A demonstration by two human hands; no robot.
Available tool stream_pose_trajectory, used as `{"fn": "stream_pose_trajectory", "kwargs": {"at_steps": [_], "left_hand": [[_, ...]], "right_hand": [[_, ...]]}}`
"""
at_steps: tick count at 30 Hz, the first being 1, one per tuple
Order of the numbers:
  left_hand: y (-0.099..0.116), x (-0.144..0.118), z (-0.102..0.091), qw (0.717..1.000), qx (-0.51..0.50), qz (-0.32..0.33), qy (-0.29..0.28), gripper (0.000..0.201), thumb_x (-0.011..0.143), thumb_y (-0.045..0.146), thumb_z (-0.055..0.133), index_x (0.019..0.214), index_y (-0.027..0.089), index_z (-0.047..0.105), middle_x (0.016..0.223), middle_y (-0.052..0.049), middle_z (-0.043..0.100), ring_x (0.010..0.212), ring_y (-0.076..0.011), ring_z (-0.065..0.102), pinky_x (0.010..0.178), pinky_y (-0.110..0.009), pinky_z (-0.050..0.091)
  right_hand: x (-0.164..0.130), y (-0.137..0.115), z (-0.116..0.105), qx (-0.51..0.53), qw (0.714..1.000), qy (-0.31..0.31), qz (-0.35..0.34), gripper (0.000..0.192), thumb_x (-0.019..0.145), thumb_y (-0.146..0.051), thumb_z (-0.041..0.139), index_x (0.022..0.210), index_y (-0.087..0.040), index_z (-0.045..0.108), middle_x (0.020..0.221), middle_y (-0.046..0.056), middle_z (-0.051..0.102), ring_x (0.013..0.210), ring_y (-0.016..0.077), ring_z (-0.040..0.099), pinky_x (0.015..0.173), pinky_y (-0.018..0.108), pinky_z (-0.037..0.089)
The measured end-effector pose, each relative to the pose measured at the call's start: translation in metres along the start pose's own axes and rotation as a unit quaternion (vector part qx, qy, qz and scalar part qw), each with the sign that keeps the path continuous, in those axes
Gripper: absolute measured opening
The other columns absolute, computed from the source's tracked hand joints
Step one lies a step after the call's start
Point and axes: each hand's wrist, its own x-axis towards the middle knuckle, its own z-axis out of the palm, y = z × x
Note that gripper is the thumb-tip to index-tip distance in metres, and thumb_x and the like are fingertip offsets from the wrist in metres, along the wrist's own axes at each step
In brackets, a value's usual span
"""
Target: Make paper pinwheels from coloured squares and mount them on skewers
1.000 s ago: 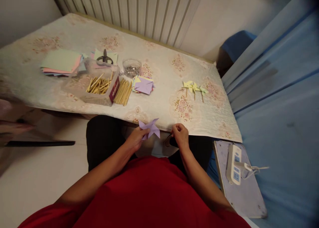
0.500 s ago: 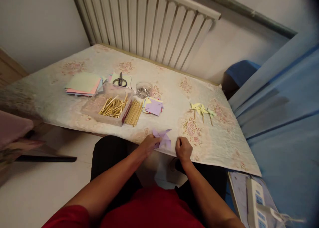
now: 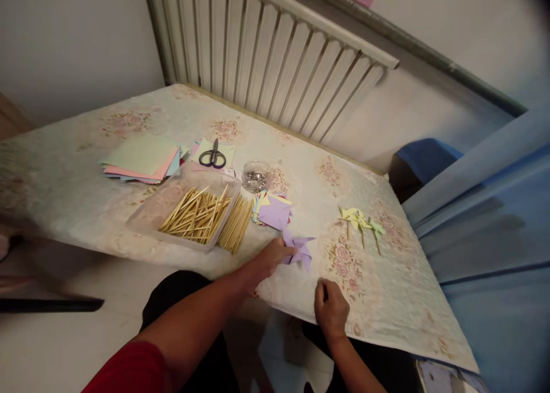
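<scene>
A purple paper pinwheel with folded blades is pinched in my left hand, just above the tablecloth. My right hand rests curled at the table's front edge, its fingers closed; what they hold, if anything, is hidden. Behind the pinwheel lies a stack of cut paper squares, purple on top. Left of that stack, a row of wooden sticks lies beside a clear plastic box of more sticks. Three yellow-green pinwheels on sticks lie on the right side of the table.
Dark-handled scissors lie on paper behind the box. A round clear dish holds small metal pieces. Large coloured sheets are stacked at left. A radiator lines the back, and a blue curtain hangs at right.
My left hand has moved the purple pinwheel forward over the table, toward the paper squares. My right hand stays closed by the edge. The camera view has shifted.
</scene>
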Motion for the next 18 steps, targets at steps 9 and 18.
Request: {"fn": "stream_pose_trajectory", "kwargs": {"at_steps": [9, 18], "left_hand": [[0.001, 0.011, -0.015, 0.999, 0.038, 0.001, 0.032, 0.023, 0.06, 0.017, 0.062, 0.081, 0.01, 0.069, 0.073, -0.004, 0.067, 0.062, -0.0135, 0.055, 0.059, -0.024, 0.037], [0.007, 0.012, -0.013, 0.997, 0.032, -0.024, 0.07, 0.01, 0.06, 0.015, 0.063, 0.069, 0.018, 0.067, 0.065, -0.003, 0.064, 0.061, -0.0171, 0.054, 0.056, -0.029, 0.035]], "right_hand": [[0.152, -0.085, -0.018, 0.214, 0.972, -0.007, 0.097, 0.024, 0.078, -0.04, 0.051, 0.066, -0.019, 0.057, 0.056, -0.001, 0.054, 0.054, 0.0156, 0.051, 0.052, 0.026, 0.041], [0.301, -0.232, 0.066, 0.19, 0.951, -0.204, -0.133, 0.014, 0.072, -0.023, 0.054, 0.069, -0.016, 0.065, 0.057, -0.002, 0.06, 0.056, 0.0117, 0.052, 0.054, 0.021, 0.038]]}}
